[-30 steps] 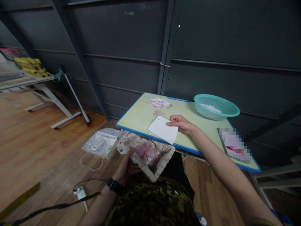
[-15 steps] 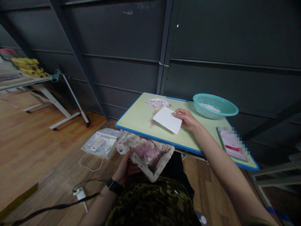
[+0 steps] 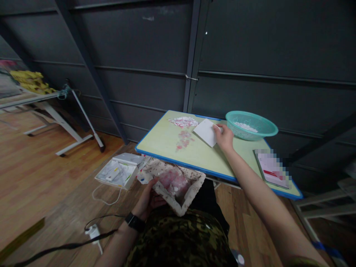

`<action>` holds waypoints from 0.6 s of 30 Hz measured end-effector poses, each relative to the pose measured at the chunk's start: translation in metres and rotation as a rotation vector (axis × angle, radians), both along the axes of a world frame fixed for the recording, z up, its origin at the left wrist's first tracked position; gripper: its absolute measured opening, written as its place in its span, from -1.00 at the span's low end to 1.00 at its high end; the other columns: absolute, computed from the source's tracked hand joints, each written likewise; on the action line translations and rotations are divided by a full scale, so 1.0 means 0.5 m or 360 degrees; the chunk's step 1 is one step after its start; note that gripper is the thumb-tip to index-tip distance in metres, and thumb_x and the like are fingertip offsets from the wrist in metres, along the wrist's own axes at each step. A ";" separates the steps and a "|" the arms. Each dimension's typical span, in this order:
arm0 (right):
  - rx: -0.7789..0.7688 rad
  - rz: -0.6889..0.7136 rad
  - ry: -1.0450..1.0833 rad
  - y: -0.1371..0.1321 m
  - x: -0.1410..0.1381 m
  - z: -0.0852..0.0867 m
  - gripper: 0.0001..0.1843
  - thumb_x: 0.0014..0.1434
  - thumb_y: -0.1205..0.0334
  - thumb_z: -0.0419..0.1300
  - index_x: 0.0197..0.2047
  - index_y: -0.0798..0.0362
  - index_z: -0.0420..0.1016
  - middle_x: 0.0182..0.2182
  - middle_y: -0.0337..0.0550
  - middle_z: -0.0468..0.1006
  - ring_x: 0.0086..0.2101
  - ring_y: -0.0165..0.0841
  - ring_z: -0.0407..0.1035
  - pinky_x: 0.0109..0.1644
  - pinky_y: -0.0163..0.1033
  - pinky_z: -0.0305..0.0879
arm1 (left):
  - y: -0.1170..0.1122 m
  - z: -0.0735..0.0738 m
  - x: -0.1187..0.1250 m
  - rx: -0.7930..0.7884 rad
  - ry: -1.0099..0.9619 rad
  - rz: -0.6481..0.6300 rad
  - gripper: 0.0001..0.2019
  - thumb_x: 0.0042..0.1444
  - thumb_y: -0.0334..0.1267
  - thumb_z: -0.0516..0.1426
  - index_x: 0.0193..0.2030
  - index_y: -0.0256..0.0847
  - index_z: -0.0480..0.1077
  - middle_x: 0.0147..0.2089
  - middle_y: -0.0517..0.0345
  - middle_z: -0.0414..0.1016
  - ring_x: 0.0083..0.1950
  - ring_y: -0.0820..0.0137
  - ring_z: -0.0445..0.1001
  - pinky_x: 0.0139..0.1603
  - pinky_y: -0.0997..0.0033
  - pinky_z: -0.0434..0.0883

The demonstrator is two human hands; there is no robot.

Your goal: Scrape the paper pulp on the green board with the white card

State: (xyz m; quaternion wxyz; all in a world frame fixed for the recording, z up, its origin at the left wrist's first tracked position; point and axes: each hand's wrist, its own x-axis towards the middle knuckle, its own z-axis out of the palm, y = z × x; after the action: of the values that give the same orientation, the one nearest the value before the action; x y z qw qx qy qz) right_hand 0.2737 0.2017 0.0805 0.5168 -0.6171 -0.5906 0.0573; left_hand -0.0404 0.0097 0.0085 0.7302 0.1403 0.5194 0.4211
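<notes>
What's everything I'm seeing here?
Worktable: one, yellow, blue-edged, centre
Card: one, white, over worktable
Scrap pile: one, white-pink, worktable's far left
Smudges: several, pink, before pile
Colander: one, teal, worktable's far right, white scraps inside
Pixelated panel: one, pale, worktable's near right
Speckled tray: one, cream, bottom centre, pink contents
Open box: one, white, lower left
Adapter: one, white, lower left
Cables: several, black or white, left
Side table: one, pale, left
Heap: one, yellow, on side table
Wall: one, grey, behind
Floor: one, brown, below
Watch: one, black, left wrist
Left hand: one, holding tray
Right hand: one, holding card
</notes>
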 end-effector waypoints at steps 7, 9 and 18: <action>-0.0092 -0.0009 -0.0482 -0.020 -0.026 0.003 -0.58 0.27 -0.03 0.00 0.01 0.05 0.45 -0.26 0.04 0.59 -0.27 -0.14 0.42 -0.21 -0.19 0.16 | 0.001 -0.002 0.001 -0.0013 0.0003 -0.0012 -0.71 0.12 0.00 0.13 -0.35 -0.22 0.45 -0.44 0.01 0.60 -0.42 0.22 0.60 -0.29 0.22 0.58; -0.0109 -0.0031 -0.0661 -0.025 -0.035 0.001 -0.58 0.29 0.01 -0.02 0.03 0.05 0.44 -0.28 0.01 0.60 -0.31 -0.16 0.44 -0.25 -0.21 0.15 | 0.001 -0.002 0.001 -0.0026 0.0006 -0.0015 -0.70 0.14 0.00 0.12 -0.37 -0.22 0.44 -0.45 0.03 0.59 -0.43 0.24 0.59 -0.29 0.22 0.58; -0.0248 0.0041 -0.1125 -0.043 -0.051 0.004 -0.54 0.30 0.19 -0.12 0.20 0.11 0.24 -0.31 0.06 0.61 -0.41 -0.14 0.43 -0.34 -0.22 0.11 | 0.001 0.000 0.001 -0.0031 0.0012 0.0011 -0.70 0.11 -0.02 0.14 -0.37 -0.24 0.45 -0.44 0.03 0.60 -0.45 0.24 0.59 -0.35 0.23 0.58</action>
State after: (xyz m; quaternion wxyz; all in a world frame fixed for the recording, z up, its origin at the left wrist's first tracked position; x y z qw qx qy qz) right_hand 0.2484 0.1799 0.0823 0.2313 -0.6288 -0.7344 -0.1082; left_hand -0.0400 0.0103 0.0083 0.7281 0.1328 0.5267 0.4181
